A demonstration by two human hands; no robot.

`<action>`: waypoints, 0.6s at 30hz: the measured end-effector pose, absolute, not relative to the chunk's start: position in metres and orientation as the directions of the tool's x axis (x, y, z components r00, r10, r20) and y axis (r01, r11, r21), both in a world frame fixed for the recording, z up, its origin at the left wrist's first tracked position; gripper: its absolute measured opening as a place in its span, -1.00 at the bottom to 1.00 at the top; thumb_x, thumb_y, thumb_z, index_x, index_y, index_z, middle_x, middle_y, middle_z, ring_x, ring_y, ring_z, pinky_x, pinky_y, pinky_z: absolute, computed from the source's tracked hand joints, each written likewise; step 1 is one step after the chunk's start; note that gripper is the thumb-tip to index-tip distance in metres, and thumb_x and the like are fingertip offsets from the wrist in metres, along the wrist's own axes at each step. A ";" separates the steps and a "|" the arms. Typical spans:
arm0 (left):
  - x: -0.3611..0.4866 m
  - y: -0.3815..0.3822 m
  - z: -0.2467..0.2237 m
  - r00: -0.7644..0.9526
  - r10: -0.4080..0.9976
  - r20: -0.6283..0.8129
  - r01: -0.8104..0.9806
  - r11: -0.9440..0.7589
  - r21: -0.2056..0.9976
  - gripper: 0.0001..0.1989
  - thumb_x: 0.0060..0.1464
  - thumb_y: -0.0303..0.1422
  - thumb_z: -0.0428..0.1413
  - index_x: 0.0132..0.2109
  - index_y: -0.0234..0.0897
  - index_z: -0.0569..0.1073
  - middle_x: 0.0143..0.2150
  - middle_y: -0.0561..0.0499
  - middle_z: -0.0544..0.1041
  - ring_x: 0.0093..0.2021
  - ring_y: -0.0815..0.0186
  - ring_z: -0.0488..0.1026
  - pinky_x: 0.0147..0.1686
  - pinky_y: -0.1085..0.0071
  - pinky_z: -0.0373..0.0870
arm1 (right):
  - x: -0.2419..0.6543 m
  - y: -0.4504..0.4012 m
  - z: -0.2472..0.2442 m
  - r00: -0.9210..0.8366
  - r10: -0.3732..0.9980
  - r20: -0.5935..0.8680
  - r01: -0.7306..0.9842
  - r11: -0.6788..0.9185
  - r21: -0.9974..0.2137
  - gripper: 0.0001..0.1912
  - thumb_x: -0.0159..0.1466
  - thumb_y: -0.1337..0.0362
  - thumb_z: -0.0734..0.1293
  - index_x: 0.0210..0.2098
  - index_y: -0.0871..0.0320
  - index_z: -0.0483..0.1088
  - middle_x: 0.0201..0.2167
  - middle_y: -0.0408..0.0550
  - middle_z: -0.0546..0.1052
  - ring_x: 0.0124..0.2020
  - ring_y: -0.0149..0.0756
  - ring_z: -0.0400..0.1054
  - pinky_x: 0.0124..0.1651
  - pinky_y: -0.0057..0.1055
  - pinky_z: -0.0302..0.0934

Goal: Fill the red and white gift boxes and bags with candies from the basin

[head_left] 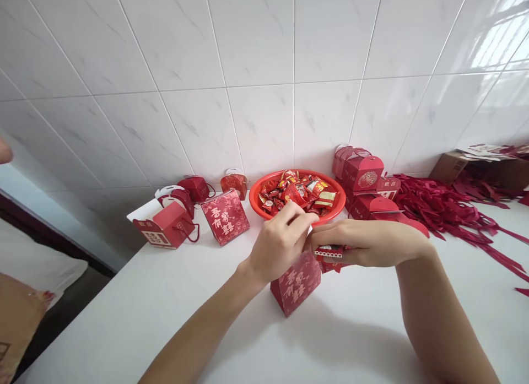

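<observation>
A red candy box (298, 287) with white Chinese characters stands upright on the table in front of me. At its top edge is my left hand (278, 245), closed, thumb and fingers pinching the box's upper part; a small white bit shows by the fingertips. Just to the right, my right hand (367, 242) is closed around wrapped candy (329, 252), with a red and white serrated wrapper end poking out below the fingers. Its fingertips meet the box top beside my left hand. The box opening is hidden behind both hands.
Behind my hands, a red plastic basket (257, 203) holds wrapped candies. Red gift boxes stand at left (167, 225) and are stacked at right (363, 174). Dark red ribbons (442, 205) spread near a cardboard box (467, 166). A tiled wall backs the white table (165, 307).
</observation>
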State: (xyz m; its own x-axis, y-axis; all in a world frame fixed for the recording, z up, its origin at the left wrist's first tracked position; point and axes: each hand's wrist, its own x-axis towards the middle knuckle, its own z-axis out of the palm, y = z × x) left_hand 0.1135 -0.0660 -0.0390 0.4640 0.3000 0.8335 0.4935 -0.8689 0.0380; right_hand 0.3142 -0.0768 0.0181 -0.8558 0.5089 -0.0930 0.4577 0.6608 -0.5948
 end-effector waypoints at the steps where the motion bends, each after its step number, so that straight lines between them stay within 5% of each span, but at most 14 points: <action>1: 0.112 -0.065 -0.039 0.526 0.315 0.790 0.480 -0.877 0.030 -0.77 0.32 -0.53 -0.05 -0.10 -0.27 0.49 -0.29 0.01 0.44 -0.35 0.42 0.45 -0.41 0.53 0.38 | 0.316 -0.078 0.019 -0.855 0.510 -0.094 0.459 0.661 -0.593 -0.80 0.40 0.34 0.17 -0.16 0.21 0.43 -0.33 -0.04 0.51 -0.37 -0.36 0.36 -0.35 -0.47 0.24; 10: 0.084 -0.064 -0.010 0.772 0.512 0.376 0.381 -0.847 0.371 -0.75 0.21 -0.37 0.17 0.04 -0.19 0.49 -0.09 -0.01 0.50 -0.14 0.30 0.50 -0.14 0.40 0.46 | 0.321 -0.080 0.024 -0.857 0.498 -0.128 0.461 0.632 -0.623 -0.77 0.40 0.32 0.19 -0.08 0.21 0.45 -0.32 -0.05 0.52 -0.38 -0.39 0.36 -0.36 -0.50 0.22; 15: 0.076 -0.066 -0.001 0.775 0.601 0.197 0.502 -0.774 0.386 -0.73 0.19 -0.45 0.14 0.03 -0.12 0.50 0.19 -0.06 0.36 0.00 0.23 0.48 -0.05 0.34 0.45 | 0.321 -0.076 0.022 -0.856 0.496 -0.144 0.471 0.636 -0.612 -0.71 0.41 0.32 0.18 0.04 0.20 0.42 -0.30 -0.05 0.51 -0.38 -0.40 0.35 -0.36 -0.50 0.22; 18: 0.074 -0.061 -0.002 0.721 0.668 0.184 0.580 -0.727 0.367 -0.72 0.20 -0.46 0.09 0.02 -0.13 0.50 0.18 -0.06 0.39 -0.01 0.20 0.48 -0.09 0.32 0.45 | 0.321 -0.073 0.020 -0.844 0.517 -0.143 0.490 0.635 -0.597 -0.71 0.40 0.33 0.19 0.04 0.22 0.42 -0.32 -0.06 0.49 -0.41 -0.41 0.31 -0.35 -0.49 0.22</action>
